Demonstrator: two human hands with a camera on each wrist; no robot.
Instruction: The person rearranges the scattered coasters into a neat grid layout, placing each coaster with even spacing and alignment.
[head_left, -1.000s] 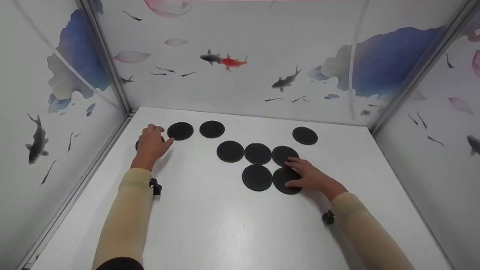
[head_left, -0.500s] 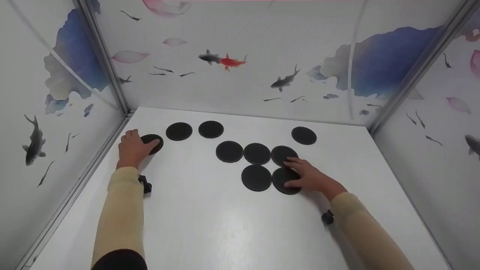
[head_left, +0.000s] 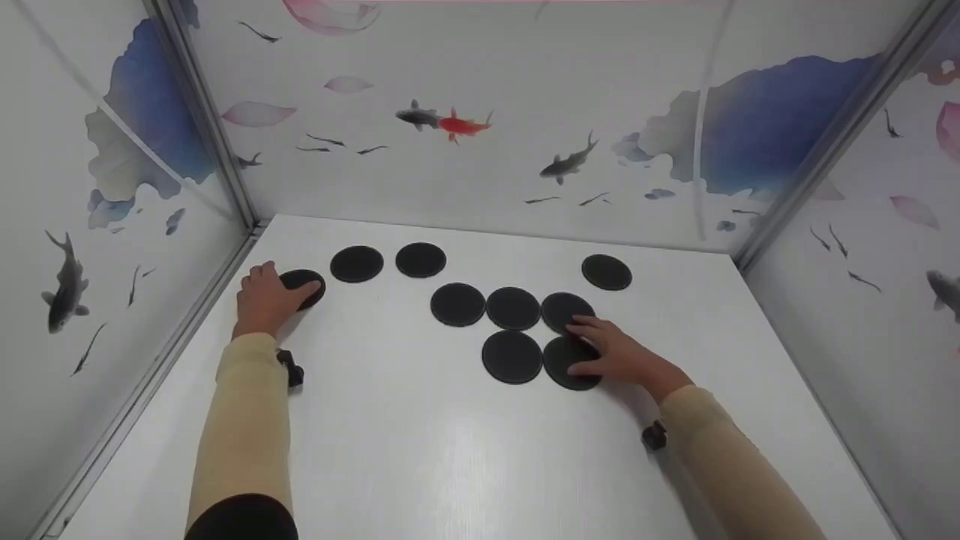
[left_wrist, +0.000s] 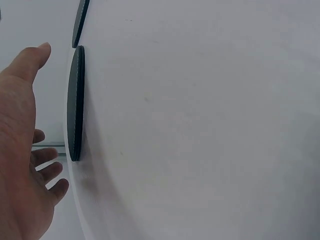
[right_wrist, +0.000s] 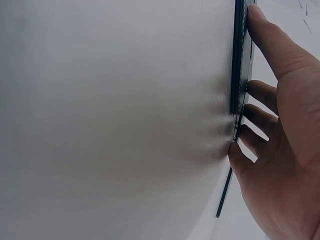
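Head view, left hand [head_left: 266,300]: spread, thumb apart from fingers, over left edge of the end disc [head_left: 309,282], which sits under the thumb.
Head view, discs right of left hand: first back disc [head_left: 357,264] near the end disc, second back disc [head_left: 421,259] further right, both flat.
Head view, right hand [head_left: 615,356]: fingers spread, thumb on the near disc [head_left: 561,361], fingertips at the upper disc [head_left: 564,309].
Head view, left of right hand: side disc [head_left: 512,357] against the near disc; middle disc [head_left: 513,308] and outer disc [head_left: 457,304] in a row with the upper disc.
Head view, beyond right hand: far disc [head_left: 607,272], well apart.
Head view, under both hands: white table [head_left: 405,442]; wall with fish prints [head_left: 487,187] beyond.
Left wrist view, left hand: fingers spread, thumb out, visible gap to the end disc; another disc just beside it, thumb side.
Right wrist view, right hand: spread, not pinching, thumb tip touching a disc face, fingertips along the disc edges; another disc edge past the little finger, which one cannot tell.
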